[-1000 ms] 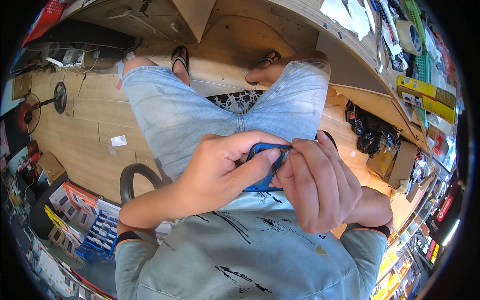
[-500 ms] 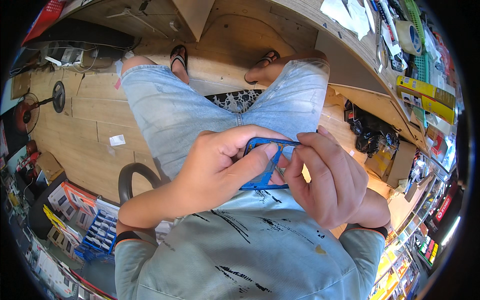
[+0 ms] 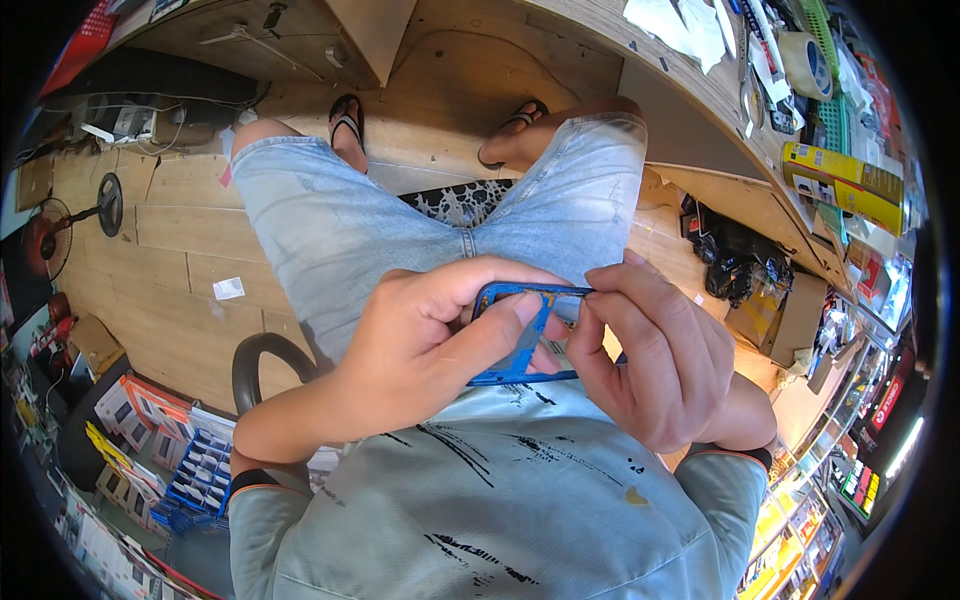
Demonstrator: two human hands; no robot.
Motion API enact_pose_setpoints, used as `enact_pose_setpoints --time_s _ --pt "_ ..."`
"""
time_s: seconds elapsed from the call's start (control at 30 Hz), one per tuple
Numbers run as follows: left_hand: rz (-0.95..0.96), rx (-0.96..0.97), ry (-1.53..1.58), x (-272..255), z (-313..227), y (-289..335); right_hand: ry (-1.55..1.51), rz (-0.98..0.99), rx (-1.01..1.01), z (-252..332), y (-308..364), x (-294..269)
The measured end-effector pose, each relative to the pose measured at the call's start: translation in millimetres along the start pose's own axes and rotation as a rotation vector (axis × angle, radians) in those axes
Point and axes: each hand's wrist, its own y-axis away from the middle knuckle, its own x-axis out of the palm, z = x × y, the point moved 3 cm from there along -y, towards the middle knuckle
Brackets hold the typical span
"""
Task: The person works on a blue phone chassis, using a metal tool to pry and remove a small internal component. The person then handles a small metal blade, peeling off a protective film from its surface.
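A blue phone frame [image 3: 530,345] with an open middle is held over my lap, in front of my light green shirt. My left hand [image 3: 415,330] grips its left end, the thumb lying across the blue inner strip and the fingers behind. At the other end, my right hand [image 3: 665,350] is closed, thumb and fingertips pinching the upper right edge. The right fingers cover much of that end, so any small thing between them is hidden. Through the gap in the frame some fingertips show.
At the upper right, a wooden desk [image 3: 600,25] carries a tape roll [image 3: 806,66] and a yellow can [image 3: 845,185]. Black plastic bags [image 3: 735,270] lie below it. A chair armrest [image 3: 262,365] is by my left elbow; a fan [image 3: 50,238] stands far left.
The whole view has shifted slightly, so the surroundings sit a little farther left. Both hands keep nearly the same hold; the phone frame has tilted slightly.
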Motion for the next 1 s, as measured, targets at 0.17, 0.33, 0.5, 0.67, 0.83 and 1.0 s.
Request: enact_pose_setpoints --time_s 0.17,0.33,0.5,0.67,0.83,1.0 --pt "0.002 -0.031 0.055 1.4 2.0 1.2 -0.047 0.026 0.024 -0.4 -1.2 -2.7" --pt "0.01 -0.017 0.056 1.3 0.4 1.3 -0.104 0.05 0.051 -2.6 -1.7 -5.3" --pt "0.008 0.008 0.046 1.4 2.3 0.4 -0.103 0.028 0.052 -2.7 -0.6 -5.9" --pt "-0.003 -0.006 0.072 1.9 2.6 -0.7 -0.101 -0.005 0.06 -3.4 0.9 -4.8" --pt "-0.009 -0.002 0.067 2.0 2.9 -1.5 -0.094 0.012 0.062 -4.7 0.5 -5.6" --pt "-0.024 -0.015 0.069 2.6 4.6 -1.5 -0.087 0.024 0.072 -5.5 -0.2 -5.0"
